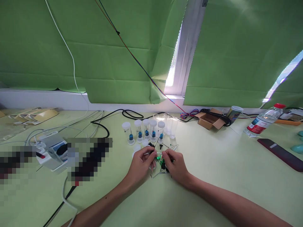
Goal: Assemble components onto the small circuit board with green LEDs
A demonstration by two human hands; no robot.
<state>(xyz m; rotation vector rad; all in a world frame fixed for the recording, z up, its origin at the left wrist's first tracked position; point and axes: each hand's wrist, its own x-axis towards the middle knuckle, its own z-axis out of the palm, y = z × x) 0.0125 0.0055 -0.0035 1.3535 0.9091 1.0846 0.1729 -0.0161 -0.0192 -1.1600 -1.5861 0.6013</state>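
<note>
My left hand (142,160) is closed in a pinch around a small black part with a thin metal rod pointing up. Close beside it, my right hand (175,163) is also pinched, its fingertips at the small green parts (158,157); what it grips is hidden. Black round pieces (163,166) and thin metal rods (155,175) lie beneath and between the hands. A small black peg-like part (161,146) rests just beyond. Behind the hands stands a row of clear tubes with white caps (146,129), with blue parts inside. Loose white caps (137,148) lie near my left hand.
Empty clear tubes (172,129) stand right of the row. A small cardboard box (208,121), a can (234,113), a water bottle (264,121) and a dark flat case (281,154) are on the right. A white power strip (50,138) and cables (101,124) lie left.
</note>
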